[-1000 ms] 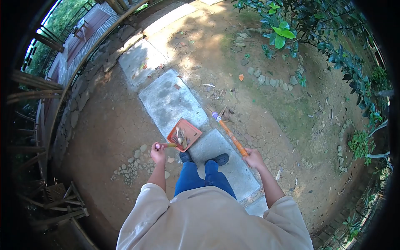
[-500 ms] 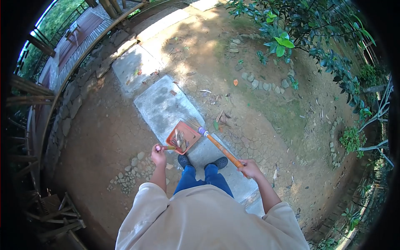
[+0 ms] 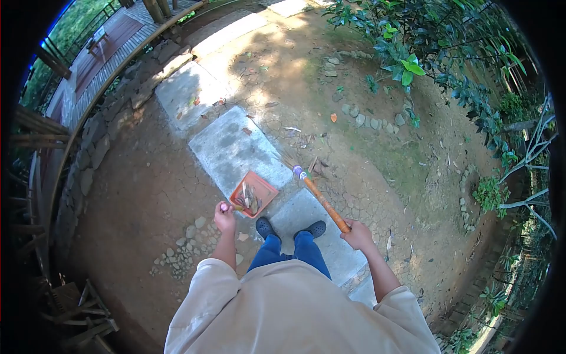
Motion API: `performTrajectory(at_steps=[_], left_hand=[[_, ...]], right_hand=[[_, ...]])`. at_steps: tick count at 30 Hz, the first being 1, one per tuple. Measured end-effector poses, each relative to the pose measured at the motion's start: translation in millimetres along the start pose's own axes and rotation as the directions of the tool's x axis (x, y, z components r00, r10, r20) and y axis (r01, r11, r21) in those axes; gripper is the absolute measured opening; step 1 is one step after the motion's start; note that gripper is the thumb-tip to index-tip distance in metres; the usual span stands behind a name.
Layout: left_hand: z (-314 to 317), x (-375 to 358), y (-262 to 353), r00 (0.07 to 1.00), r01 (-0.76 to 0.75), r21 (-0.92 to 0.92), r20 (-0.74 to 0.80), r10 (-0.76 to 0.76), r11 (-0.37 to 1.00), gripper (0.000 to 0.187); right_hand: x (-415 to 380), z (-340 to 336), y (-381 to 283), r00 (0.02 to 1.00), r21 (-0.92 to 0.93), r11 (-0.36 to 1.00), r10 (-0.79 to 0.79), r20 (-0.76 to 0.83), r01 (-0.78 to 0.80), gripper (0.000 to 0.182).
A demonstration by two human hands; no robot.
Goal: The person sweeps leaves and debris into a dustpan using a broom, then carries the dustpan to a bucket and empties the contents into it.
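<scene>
My left hand (image 3: 224, 219) is closed around the handle of an orange dustpan (image 3: 263, 192), whose pan is over the stone slab in front of my feet. Dry leaves and bits of debris (image 3: 250, 199) lie in the pan, mostly toward its handle side. My right hand (image 3: 357, 236) grips the wooden handle of a broom (image 3: 321, 200). The broom's thin bristles (image 3: 287, 159) point away from me, beyond the pan's right corner, and are hard to make out against the ground. A purple and white binding joins bristles and handle.
Square stone slabs (image 3: 231, 147) form a path over cracked bare soil. Loose leaves (image 3: 318, 166) lie right of the path. Pebbles (image 3: 183, 251) are set at the left. A leafy shrub (image 3: 413, 65) hangs in at upper right; a curved railing (image 3: 88, 127) borders the left.
The broom has swung to the right, its bristles moving off the pan's edge toward the leaves on the soil. The dustpan has shifted slightly, still in my left hand.
</scene>
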State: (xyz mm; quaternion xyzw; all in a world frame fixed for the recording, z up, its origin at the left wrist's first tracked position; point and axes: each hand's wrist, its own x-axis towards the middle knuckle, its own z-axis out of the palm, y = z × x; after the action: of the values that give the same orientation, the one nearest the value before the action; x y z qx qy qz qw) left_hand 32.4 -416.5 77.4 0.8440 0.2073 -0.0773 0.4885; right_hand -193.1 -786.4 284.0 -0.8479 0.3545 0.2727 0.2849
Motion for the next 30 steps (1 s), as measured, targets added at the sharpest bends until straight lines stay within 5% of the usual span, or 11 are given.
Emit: performTrajectory(at_steps=[5, 11, 20, 30], left_hand=[[-16, 13, 7, 1.000, -0.006, 0.055, -0.024, 0.008, 0.998, 0.037], [-35, 31, -2, 0.998, -0.045, 0.000, -0.046, 0.045, 0.999, 0.037], [-52, 47, 2, 0.989, -0.050, 0.003, -0.136, 0.050, 0.999, 0.037], [-48, 56, 37, 0.985, -0.005, -0.013, -0.170, 0.003, 1.000, 0.037]], right_hand=[[22, 24, -35, 0.989, 0.142, 0.980, -0.145, 0.028, 0.140, 0.065], [57, 53, -92, 0.962, 0.566, 0.824, -0.169, 0.217, 0.017, 0.073], [113, 71, -131, 0.949, 0.449, 0.893, -0.119, 0.292, -0.026, 0.071], [95, 16, -60, 0.993, 0.420, 0.906, -0.001, 0.118, -0.049, 0.070]])
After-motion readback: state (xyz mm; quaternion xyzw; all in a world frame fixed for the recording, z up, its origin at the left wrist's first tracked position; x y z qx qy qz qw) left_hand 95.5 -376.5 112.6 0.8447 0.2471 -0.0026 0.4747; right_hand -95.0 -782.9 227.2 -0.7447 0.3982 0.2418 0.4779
